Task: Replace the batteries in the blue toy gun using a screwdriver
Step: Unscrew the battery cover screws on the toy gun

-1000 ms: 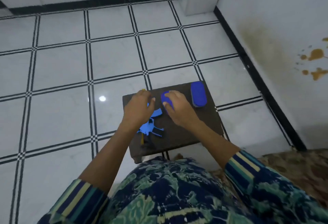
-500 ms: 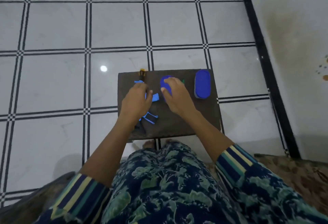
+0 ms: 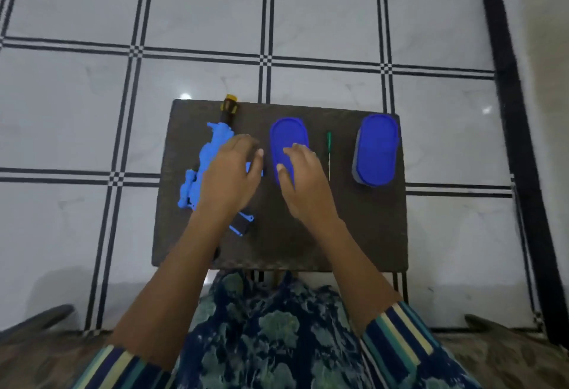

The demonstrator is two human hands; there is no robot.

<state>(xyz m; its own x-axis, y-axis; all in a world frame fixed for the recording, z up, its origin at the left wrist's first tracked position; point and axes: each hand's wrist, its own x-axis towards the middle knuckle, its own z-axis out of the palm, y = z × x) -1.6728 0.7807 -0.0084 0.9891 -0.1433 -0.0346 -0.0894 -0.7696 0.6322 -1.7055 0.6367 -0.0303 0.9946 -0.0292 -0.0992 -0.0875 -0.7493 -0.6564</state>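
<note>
One hand (image 3: 229, 179) over blue toy gun (image 3: 209, 154)

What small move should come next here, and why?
Probably the right hand should shift right and pick up the green screwdriver: it lies untouched on the table beside that hand, while the left hand is over the blue toy gun.

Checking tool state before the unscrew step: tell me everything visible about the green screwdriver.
The screwdriver is small and slim: green, plastic-looking handle at the far end, thin pale metal shaft pointing back toward the person. It lies flat on the dark table, between the flat blue oval lid and the blue-lidded oval box, touching neither. The right hand is over the lid just left of it, not touching it. Tip type is too small to tell.
</note>
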